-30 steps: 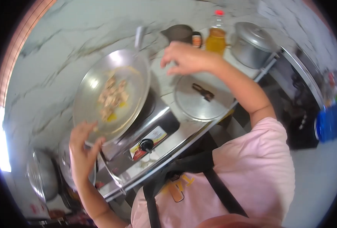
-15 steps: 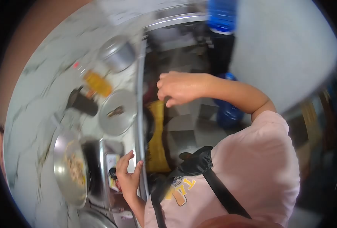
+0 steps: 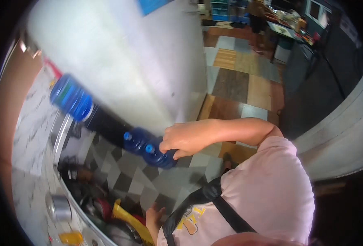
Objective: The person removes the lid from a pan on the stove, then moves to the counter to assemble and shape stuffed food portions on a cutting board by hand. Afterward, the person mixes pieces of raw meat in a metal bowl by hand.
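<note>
My right hand (image 3: 185,139) is held out in front of my body, palm down, fingers loosely bent and thumb apart; I see nothing in it. Behind and below it, blue water jugs (image 3: 157,156) with light-blue caps stand on the floor, partly covered by the hand. My left hand (image 3: 155,215) hangs low by my chest, fingers spread and holding nothing. Beyond its fingers lies a yellow sack or bag (image 3: 128,217) beside dark cookware under the counter.
Left is the marble-patterned counter (image 3: 32,151) with a metal pot (image 3: 59,207) and a bottle of yellow liquid (image 3: 71,238). A blue water container (image 3: 71,98) sits on a dark stand by a white panel (image 3: 148,61). A patterned floor leads to a room where another person (image 3: 256,20) stands.
My view has swung right, away from the counter; the pan of food and the plate have left it. The doorway and far room now show. Both hands stay free of objects.
</note>
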